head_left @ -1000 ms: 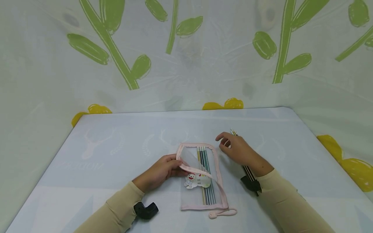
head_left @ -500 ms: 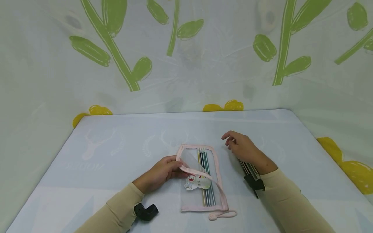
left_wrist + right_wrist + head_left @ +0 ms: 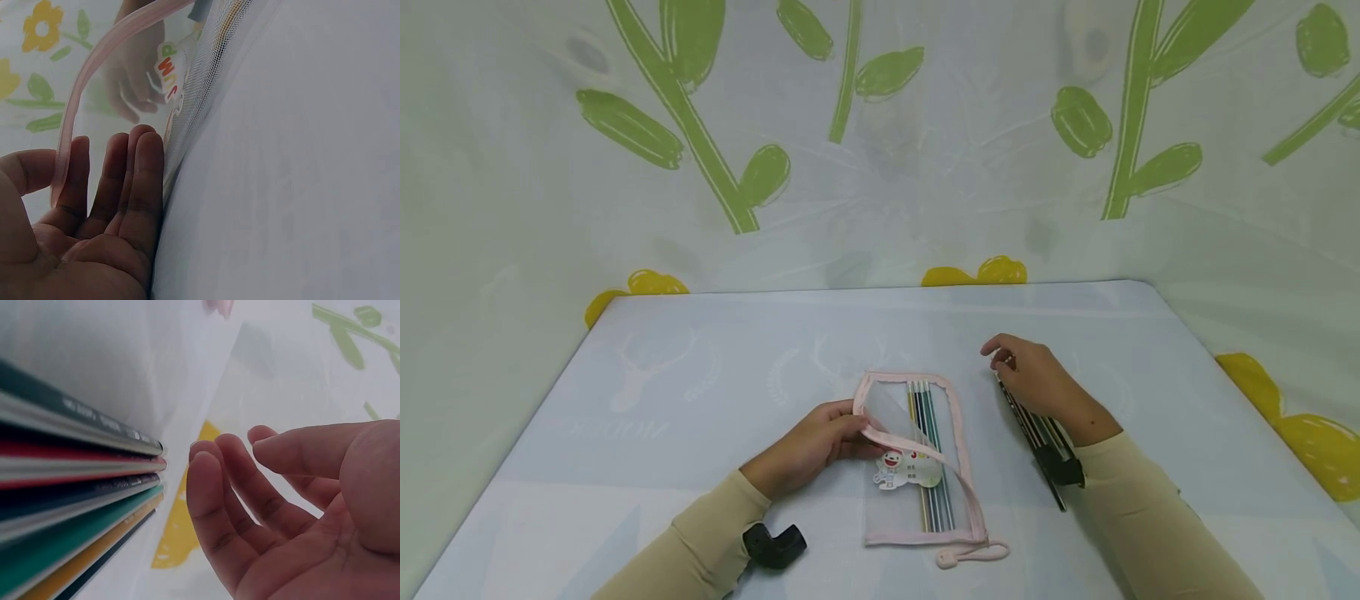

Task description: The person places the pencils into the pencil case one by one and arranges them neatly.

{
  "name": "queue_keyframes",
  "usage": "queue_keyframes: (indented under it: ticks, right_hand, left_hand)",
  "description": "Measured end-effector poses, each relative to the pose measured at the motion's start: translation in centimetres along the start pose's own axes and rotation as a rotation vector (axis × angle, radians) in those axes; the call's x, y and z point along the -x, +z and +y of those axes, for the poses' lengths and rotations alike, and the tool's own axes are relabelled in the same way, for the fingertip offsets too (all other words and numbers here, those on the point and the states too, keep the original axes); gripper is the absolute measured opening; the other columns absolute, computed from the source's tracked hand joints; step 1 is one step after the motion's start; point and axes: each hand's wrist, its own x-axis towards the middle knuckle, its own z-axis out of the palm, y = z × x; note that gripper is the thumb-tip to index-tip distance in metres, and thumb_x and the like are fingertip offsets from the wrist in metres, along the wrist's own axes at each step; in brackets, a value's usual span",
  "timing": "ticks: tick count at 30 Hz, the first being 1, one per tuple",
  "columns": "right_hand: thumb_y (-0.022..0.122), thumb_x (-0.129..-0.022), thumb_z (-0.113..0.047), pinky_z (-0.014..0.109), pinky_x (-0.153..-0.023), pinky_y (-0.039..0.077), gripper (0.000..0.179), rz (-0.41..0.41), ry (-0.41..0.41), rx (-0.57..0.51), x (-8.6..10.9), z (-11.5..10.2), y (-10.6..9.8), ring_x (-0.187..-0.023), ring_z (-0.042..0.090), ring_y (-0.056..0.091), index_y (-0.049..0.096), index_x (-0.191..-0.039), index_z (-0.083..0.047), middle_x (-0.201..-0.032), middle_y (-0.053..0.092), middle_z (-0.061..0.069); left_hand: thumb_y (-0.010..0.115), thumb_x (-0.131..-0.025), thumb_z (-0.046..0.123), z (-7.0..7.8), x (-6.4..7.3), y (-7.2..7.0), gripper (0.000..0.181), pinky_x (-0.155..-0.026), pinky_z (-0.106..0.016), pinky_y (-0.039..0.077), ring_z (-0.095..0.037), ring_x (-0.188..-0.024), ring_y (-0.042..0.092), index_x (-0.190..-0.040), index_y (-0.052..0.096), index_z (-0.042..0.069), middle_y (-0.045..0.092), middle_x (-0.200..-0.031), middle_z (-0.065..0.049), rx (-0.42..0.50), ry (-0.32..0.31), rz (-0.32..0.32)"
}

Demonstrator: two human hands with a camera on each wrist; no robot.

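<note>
A clear mesh pencil pouch with pink trim (image 3: 925,539) lies on the table, its near corner tag showing a cartoon figure. Several pencils (image 3: 927,412) are inside it. My left hand (image 3: 820,435) pinches the pouch's lifted pink edge between thumb and index finger; the left wrist view shows that edge (image 3: 70,119) arching up, other fingers extended against the mesh. To the right, several more pencils (image 3: 1026,421) lie side by side on the table. Over their far ends hovers my right hand (image 3: 1037,379), fingers loosely bent with nothing in them. Red, green, yellow and dark pencils (image 3: 81,465) show beside it.
A pink strap loop (image 3: 977,552) hangs off the pouch's lower right corner. Black wrist devices (image 3: 775,546) sit at both sleeves, the right one overlapping the loose pencils in the head view. A leaf-patterned curtain (image 3: 880,167) stands behind the table (image 3: 700,375).
My right hand has moved slightly right, keeping over the loose pencils, and more of them now show below it. The left hand and the pouch have stayed in place.
</note>
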Motion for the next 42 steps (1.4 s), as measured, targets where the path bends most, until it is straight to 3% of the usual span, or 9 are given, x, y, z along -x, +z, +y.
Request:
queue_keyframes:
  ticks: [21, 28, 34, 42]
  right_hand:
    - [0.045, -0.100, -0.003, 0.028, -0.064, 0.051, 0.027, -0.025, 0.013, 0.007, -0.26, 0.61, -0.14, -0.079, 0.022, 0.057, 0.060, -0.123, -0.001, -0.104, 0.067, 0.017]
    - [0.056, -0.098, -0.006, 0.028, -0.066, 0.057, 0.027, -0.056, 0.045, 0.021, -0.20, 0.81, 0.36, -0.087, 0.024, 0.060, 0.060, -0.124, -0.005, -0.108, 0.067, 0.016]
    - [0.063, -0.093, -0.005, 0.030, -0.067, 0.057, 0.033, -0.059, 0.019, 0.010, -0.22, 0.83, 0.51, -0.088, 0.024, 0.062, 0.059, -0.126, -0.005, -0.103, 0.066, 0.014]
    - [0.070, -0.088, -0.009, 0.028, -0.064, 0.054, 0.044, -0.103, 0.023, -0.001, -0.37, 0.86, 0.76, -0.077, 0.020, 0.057, 0.056, -0.130, -0.006, -0.098, 0.065, 0.013]
  left_hand:
    - [0.042, -0.105, 0.015, 0.08, -0.20, -0.11, 0.035, -0.098, -0.034, 0.057, -0.018, -0.105, 0.069, -0.124, 0.054, -0.011, 0.066, -0.122, -0.018, -0.005, -0.002, -0.005]
    - [0.042, -0.104, 0.014, -0.15, -0.06, -0.12, 0.034, -0.099, -0.034, 0.056, -0.018, -0.104, 0.069, -0.122, 0.055, -0.011, 0.066, -0.122, -0.016, 0.000, -0.011, -0.010]
    - [0.042, -0.105, 0.016, -0.11, 0.03, -0.08, 0.035, -0.099, -0.034, 0.056, -0.018, -0.104, 0.069, -0.123, 0.054, -0.011, 0.066, -0.120, -0.015, 0.002, 0.006, -0.015]
    - [0.042, -0.105, 0.015, 0.03, 0.08, -0.20, 0.036, -0.099, -0.034, 0.056, -0.016, -0.104, 0.069, -0.125, 0.053, -0.013, 0.066, -0.121, -0.017, -0.008, 0.007, -0.019]
